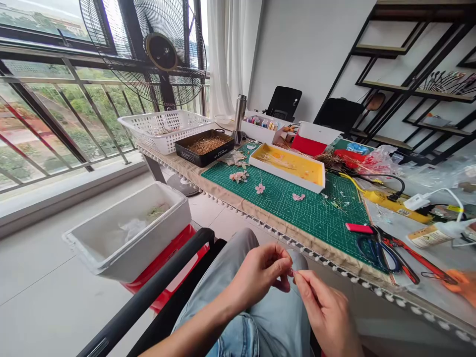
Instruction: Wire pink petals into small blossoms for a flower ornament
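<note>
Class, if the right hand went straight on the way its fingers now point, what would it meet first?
The right hand would most likely meet the tiny pink piece at its fingertips, then the left hand, though depth is unclear.

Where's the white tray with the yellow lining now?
In the head view, the white tray sits on the green cutting mat, right of the pink flowers, near the red-and-white box.

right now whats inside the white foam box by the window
The white foam box holds crumpled white plastic and a bit of green near the far wall. The plastic hides much of the box's bottom, so what lies beneath cannot be seen.
</note>
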`<state>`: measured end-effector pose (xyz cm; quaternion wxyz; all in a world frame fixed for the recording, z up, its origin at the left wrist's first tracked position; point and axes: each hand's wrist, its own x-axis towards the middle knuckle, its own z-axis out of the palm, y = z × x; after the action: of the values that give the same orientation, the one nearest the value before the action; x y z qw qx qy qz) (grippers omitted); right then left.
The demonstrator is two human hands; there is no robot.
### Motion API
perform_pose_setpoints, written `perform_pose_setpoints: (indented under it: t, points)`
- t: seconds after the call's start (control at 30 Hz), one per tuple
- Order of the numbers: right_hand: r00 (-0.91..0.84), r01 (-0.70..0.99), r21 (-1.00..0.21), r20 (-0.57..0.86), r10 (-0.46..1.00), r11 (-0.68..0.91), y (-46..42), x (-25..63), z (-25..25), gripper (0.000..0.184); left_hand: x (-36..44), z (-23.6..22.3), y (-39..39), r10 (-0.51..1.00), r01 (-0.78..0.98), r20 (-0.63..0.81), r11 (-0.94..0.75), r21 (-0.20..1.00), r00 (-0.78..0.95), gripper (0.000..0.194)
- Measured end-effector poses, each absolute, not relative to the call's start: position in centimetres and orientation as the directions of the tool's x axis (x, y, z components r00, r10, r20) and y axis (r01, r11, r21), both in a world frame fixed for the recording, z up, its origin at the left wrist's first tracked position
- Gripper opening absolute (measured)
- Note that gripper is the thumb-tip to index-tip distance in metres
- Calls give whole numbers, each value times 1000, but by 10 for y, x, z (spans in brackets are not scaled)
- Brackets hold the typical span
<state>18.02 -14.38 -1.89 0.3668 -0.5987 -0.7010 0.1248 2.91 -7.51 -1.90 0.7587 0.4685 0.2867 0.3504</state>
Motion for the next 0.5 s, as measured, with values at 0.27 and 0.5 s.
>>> perform_pose_setpoints:
  t: [0.27,0.5]
  points:
    - [22,420,-900,-122,992,-120,-142,182,-14,44,23,-19,-75,744,-124,-75,209,970,664,32]
    - [-63,355,-916,-223,973,-187,-140,200,-16,49,27,-26,-69,722,-207,-100,325,923,685,42]
